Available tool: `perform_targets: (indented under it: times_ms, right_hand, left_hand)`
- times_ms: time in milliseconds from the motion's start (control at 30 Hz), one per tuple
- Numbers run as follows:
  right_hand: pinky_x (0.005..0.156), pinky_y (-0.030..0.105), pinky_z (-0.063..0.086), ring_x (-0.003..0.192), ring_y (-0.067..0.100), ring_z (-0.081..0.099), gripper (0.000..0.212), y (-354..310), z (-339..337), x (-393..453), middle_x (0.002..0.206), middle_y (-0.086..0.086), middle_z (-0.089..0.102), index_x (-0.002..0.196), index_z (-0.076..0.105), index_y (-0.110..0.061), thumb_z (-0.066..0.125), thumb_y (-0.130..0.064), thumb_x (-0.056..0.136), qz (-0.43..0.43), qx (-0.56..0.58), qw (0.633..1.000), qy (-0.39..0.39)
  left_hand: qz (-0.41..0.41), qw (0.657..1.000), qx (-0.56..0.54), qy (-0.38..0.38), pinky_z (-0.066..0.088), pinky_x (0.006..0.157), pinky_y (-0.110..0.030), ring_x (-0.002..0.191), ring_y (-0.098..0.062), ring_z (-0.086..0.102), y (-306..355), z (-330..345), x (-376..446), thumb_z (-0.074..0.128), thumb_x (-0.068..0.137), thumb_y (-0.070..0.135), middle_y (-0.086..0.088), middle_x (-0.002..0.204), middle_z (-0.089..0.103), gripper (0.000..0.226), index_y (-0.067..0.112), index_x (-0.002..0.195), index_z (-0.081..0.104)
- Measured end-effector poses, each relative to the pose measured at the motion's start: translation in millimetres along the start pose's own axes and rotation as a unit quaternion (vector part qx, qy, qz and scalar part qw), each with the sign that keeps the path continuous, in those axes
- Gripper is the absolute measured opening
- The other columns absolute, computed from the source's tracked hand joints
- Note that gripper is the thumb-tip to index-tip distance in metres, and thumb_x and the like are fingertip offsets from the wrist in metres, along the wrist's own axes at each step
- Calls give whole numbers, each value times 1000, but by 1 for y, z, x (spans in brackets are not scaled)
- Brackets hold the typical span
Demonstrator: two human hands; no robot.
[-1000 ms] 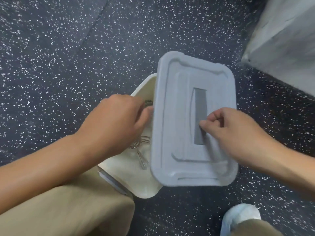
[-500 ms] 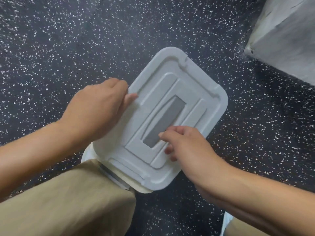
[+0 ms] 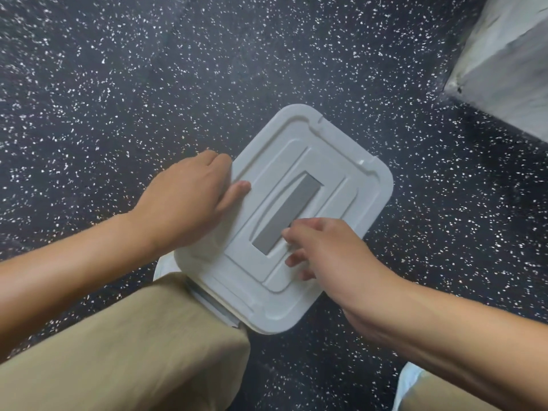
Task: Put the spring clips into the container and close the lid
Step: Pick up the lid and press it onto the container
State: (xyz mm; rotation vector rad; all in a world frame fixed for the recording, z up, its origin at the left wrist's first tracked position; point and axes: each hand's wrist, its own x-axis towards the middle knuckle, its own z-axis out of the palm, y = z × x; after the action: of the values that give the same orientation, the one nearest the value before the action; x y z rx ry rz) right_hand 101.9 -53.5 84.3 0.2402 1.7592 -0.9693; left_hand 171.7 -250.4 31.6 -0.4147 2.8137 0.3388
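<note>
Only the head view to go on here. We've got the lid (image 3: 311, 203) sitting on top of the container (image 3: 219, 310), which rests on the speckled floor (image 3: 118, 84) right against our knee (image 3: 148, 336). Only a sliver of the container's rim and a latch peek out at the near edge, so the spring clips are hidden under the lid, if they're in there; can't confirm from this angle.

Our left hand (image 3: 189, 200) is on the lid's left edge, thumb flat on top and fingers (image 3: 216, 158) curled over the side, so it's gripping the lid edge. Our right hand (image 3: 329, 256) hovers at the grey handle recess (image 3: 286, 215), fingers loosely spread and holding nothing, fingertips just touching or nearly touching the surface.

Looks to us like the closing step. The lid seems roughly lined up but we can't tell if it's snapped down. Next move probably calls for pressing evenly around the edges and checking the latch near our knee.
</note>
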Motion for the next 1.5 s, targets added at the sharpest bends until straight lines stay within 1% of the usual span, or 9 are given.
perform_targets:
  times_ms: [100,200,367,567,700,900,1167,1333,1500]
  right_hand:
    - [60,24,42,61,10,55,21,-2,-8,-5,70,-4,63,90,73,-5,61,-23,90,-48,-97,994,-25]
    - [60,7,38,60,-8,54,12,-13,-28,2,74,-21,62,96,71,-26,59,-28,94,-223,-241,943,61]
    - [90,28,44,103,13,56,34,-41,-82,61,117,-8,55,132,56,-18,52,-25,99,-340,-340,848,224]
    - [92,30,45,108,12,62,38,-41,-106,92,124,-12,67,132,62,-24,44,-37,101,-311,-411,850,108]
    - [66,38,42,71,26,55,47,-37,-103,104,76,11,65,80,58,-6,33,-38,103,-310,-423,845,107]
    - [98,47,51,100,24,72,29,-45,-118,122,98,-1,79,99,77,-25,57,-44,94,-234,-279,931,33]
    - [100,50,49,92,14,69,43,-45,-116,120,103,5,77,103,74,-18,47,-51,96,-224,-262,938,-23]
    - [73,20,49,77,7,62,26,-42,-115,107,93,2,76,101,75,-19,58,-39,98,-279,-291,915,-29]
    - [81,34,53,90,12,66,25,-42,-108,104,99,-13,71,113,67,-29,62,-43,93,-297,-355,884,68]
  left_hand:
    - [47,998,6,34,39,107,-54,130,-43,47,-3,0,-14,38,98,54,-24,149,44,72,-1,146,41]
    - [172,984,19,47,27,117,-56,150,-41,23,3,-3,-35,47,97,53,-25,164,23,81,0,156,28]
    - [304,952,36,-18,13,124,-49,155,-31,6,7,20,-63,46,95,65,-14,169,9,88,13,160,17]
    - [342,938,34,-46,16,123,-48,156,-27,10,5,33,-72,49,86,76,-7,169,15,101,14,160,21]
    - [349,934,41,-64,15,123,-49,156,-29,8,4,33,-70,50,81,81,-7,169,14,107,13,159,22]
    - [345,934,58,-70,12,122,-50,155,-34,7,1,40,-75,46,82,82,-8,169,13,107,14,160,20]
    - [354,927,110,-53,12,122,-51,154,-38,4,1,39,-72,68,70,36,-11,170,7,110,13,161,12]
    - [372,924,74,-48,28,118,-53,153,-39,15,-1,32,-68,62,85,64,-6,169,18,96,13,159,26]
    - [402,910,95,-38,36,111,-56,149,-42,26,-2,28,-62,60,88,64,-8,166,28,90,10,156,35]
